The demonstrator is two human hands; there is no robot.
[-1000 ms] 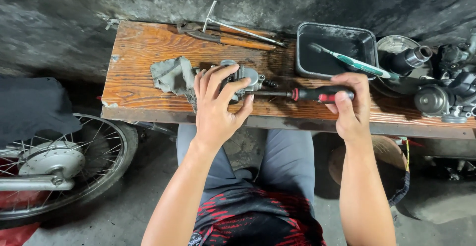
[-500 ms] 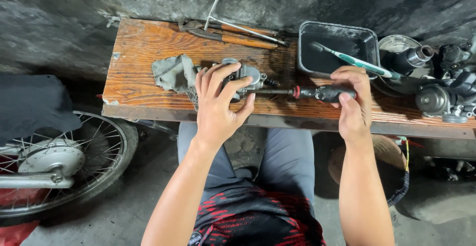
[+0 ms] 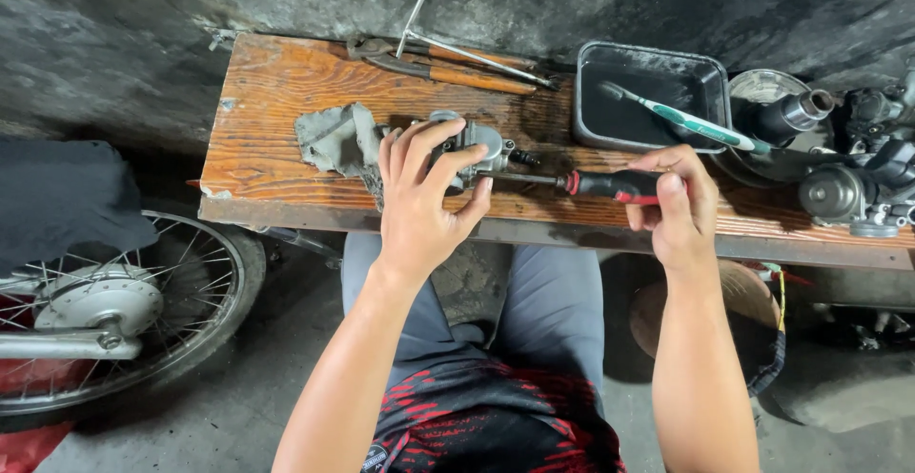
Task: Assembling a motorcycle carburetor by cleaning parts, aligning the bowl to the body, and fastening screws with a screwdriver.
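A spoked motorcycle wheel [image 3: 105, 311] is standing at the far left on the floor, beside the wooden desk [image 3: 276, 149]; on the desk a crumpled grey rag [image 3: 335, 137] is lying just left of the left hand [image 3: 419, 201]; that hand's grip is clamping down over a small grey metal carburettor [image 3: 477, 144], pinning it to the desk near the front edge; a screwdriver [image 3: 581, 183] is lying level, its tip meeting the carburettor's right side; the right hand [image 3: 679, 208] is wrapping its grip tight around the red and black handle; behind, pliers and a T-shaped wrench [image 3: 448, 54] are resting; a dark tray [image 3: 596, 135] is holding a green toothbrush [image 3: 686, 120]; engine parts [image 3: 848, 187] are crowding the far right.
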